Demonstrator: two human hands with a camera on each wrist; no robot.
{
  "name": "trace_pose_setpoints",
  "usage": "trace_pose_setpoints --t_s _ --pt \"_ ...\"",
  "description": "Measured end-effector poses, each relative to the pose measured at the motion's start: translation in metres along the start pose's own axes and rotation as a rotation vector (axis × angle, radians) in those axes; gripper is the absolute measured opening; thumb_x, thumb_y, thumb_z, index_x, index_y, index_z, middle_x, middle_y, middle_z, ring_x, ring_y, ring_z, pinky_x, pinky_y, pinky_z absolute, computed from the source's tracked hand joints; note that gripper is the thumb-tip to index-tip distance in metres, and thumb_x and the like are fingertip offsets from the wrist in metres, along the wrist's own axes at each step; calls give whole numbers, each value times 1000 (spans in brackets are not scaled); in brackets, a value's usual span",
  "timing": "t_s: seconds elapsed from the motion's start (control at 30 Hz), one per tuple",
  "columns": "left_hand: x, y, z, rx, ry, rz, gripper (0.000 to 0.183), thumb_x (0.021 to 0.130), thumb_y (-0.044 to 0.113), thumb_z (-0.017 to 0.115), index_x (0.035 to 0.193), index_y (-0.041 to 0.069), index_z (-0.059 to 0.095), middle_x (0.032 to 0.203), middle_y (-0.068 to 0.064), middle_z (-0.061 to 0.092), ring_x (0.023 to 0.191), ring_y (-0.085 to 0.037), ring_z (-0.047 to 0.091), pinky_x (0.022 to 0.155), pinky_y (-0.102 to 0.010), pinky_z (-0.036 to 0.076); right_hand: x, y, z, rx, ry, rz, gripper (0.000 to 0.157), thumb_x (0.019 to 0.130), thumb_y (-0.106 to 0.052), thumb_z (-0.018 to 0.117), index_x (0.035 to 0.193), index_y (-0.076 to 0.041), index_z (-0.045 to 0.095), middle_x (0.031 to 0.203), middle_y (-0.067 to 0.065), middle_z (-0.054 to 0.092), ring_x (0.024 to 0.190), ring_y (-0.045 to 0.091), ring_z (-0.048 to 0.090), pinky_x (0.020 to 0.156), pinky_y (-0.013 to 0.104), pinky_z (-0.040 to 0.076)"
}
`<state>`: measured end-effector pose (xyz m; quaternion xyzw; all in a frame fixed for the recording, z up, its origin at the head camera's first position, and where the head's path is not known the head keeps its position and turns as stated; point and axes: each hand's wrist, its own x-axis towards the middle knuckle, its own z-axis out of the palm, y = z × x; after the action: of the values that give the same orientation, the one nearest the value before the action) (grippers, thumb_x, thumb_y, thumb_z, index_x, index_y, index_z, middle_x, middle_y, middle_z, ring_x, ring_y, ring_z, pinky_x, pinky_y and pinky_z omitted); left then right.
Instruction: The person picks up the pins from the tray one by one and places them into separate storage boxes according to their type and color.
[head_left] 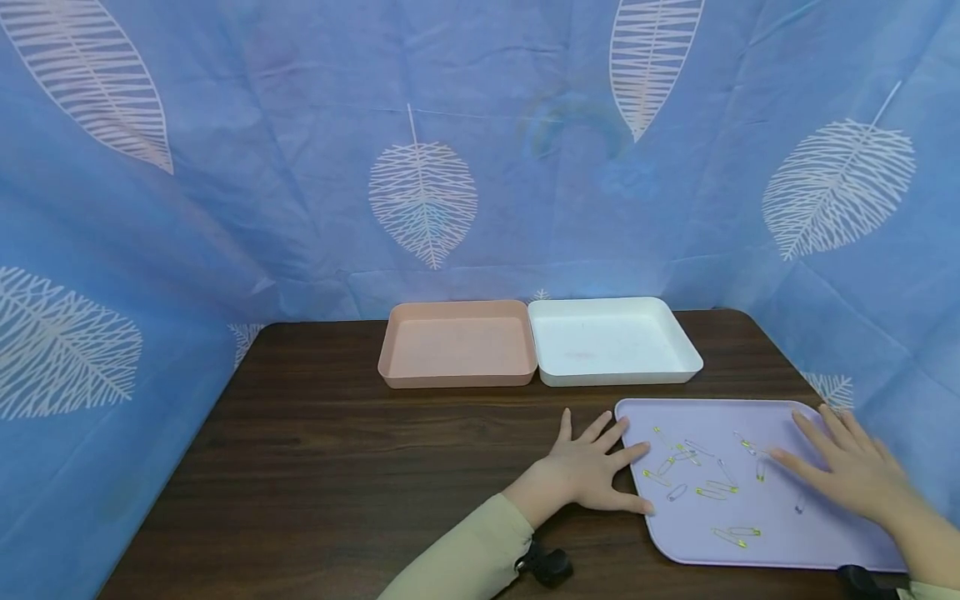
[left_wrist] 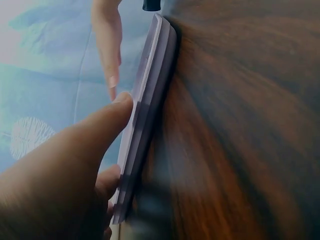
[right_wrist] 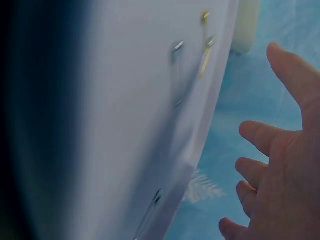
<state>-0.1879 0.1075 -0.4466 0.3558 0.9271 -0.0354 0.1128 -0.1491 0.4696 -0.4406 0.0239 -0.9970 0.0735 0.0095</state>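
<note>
A lilac tray (head_left: pixel 780 542) lies at the front right of the table. Several safety pins (head_left: pixel 731 489), some gold and some silver, are scattered over it, mostly in its left half. With fingers spread, my left hand (head_left: pixel 588 471) is at the tray's left rim, its thumb and fingertips right on the edge. In the left wrist view the thumb (left_wrist: pixel 117 110) overlaps the tray's side wall (left_wrist: pixel 145 107). Over the tray's right part is my right hand (head_left: pixel 855 471), fingers extended and nothing in them. The right wrist view shows silver and gold pins (right_wrist: pixel 205 17) beside this hand.
A pink tray (head_left: pixel 459 346) and a white tray (head_left: pixel 615 342) stand side by side at the back of the dark wooden table (head_left: pixel 315 467). Behind them hangs a blue cloth (head_left: pixel 510 208) with white leaf patterns. A black wrist device (head_left: pixel 551 568) sits at the left sleeve.
</note>
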Motion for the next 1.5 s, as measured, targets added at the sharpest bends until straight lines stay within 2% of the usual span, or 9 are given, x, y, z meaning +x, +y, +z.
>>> trace_pose_setpoints --t_s 0.23,0.57,0.8,1.17,1.5 --pt "0 3 -5 -9 -18 -26 82 78 90 29 147 57 -3 163 20 -7 153 -11 -7 119 -60 2 -7 19 2 46 -118 80 94 95 -61 44 146 12 17 148 44 -6 135 62 -18 95 82 4" --pt "-4 1 -7 -29 -16 -33 84 78 89 32 148 56 1 163 19 -4 153 -12 -5 119 -61 3 -9 29 9 79 -209 125 98 94 -65 39 143 17 17 146 45 -8 133 64 -18 93 84 5" --pt "-9 -14 -1 -86 -5 -20 86 77 88 37 149 54 4 163 18 -3 154 -15 -4 118 -64 3 -8 14 4 99 -190 73 92 96 -61 40 145 14 20 147 46 1 135 63 -14 93 84 5" --pt "-25 -45 7 -190 -1 -10 89 78 85 44 151 50 9 164 15 -3 154 -18 -6 116 -66 0 -2 -13 2 154 -191 -7 85 97 -55 45 148 9 24 147 45 13 138 62 -8 95 82 6" --pt "-50 -81 15 -245 6 -5 90 78 83 48 153 46 13 165 12 -1 154 -22 -5 115 -68 1 2 -45 9 178 -155 -110 79 93 -48 56 147 4 33 149 41 23 140 61 6 96 80 13"
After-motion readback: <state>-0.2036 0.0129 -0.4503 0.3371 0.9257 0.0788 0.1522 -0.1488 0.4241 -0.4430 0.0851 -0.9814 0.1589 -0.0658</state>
